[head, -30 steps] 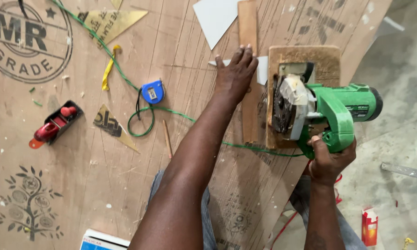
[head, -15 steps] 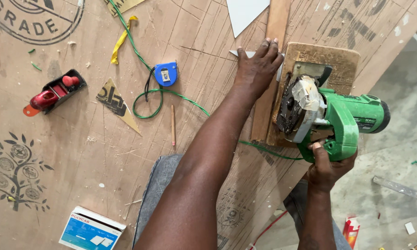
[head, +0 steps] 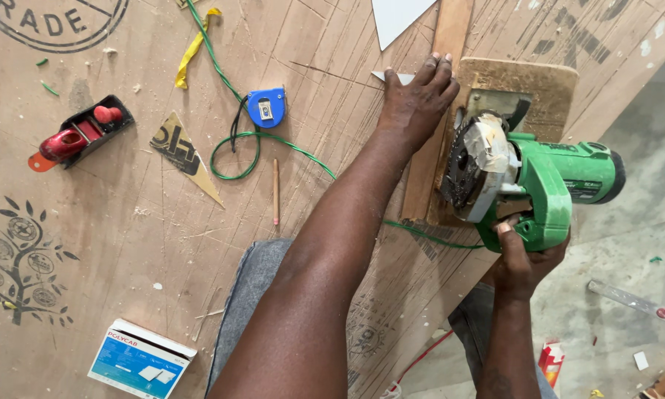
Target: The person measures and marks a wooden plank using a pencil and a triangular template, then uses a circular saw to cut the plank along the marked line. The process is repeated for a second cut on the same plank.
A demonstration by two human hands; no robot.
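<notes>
Head view, looking straight down: the person's left hand (head: 415, 100) is pressed flat, fingers together, on a narrow wooden strip (head: 437, 111) lying on a large plywood surface (head: 125, 244), while the right hand (head: 520, 258) is wrapped tight around the handle of a green circular saw (head: 532, 185). The saw sits on its square wooden base plate (head: 520, 81), just beside the strip, its toothed blade (head: 461, 166) at the strip's right edge. Compared with the views from a second ago, the saw and both hands hold nearly the same places relative to the strip; mostly the camera has shifted, so the cut looks steady rather than advancing fast (no flying dust is visible). A green cable (head: 273, 140) trails across the surface past a blue tape measure (head: 266, 107), a pencil (head: 275, 191), a red hand plane (head: 77, 137) and a small white-and-blue box (head: 142, 362).
</notes>
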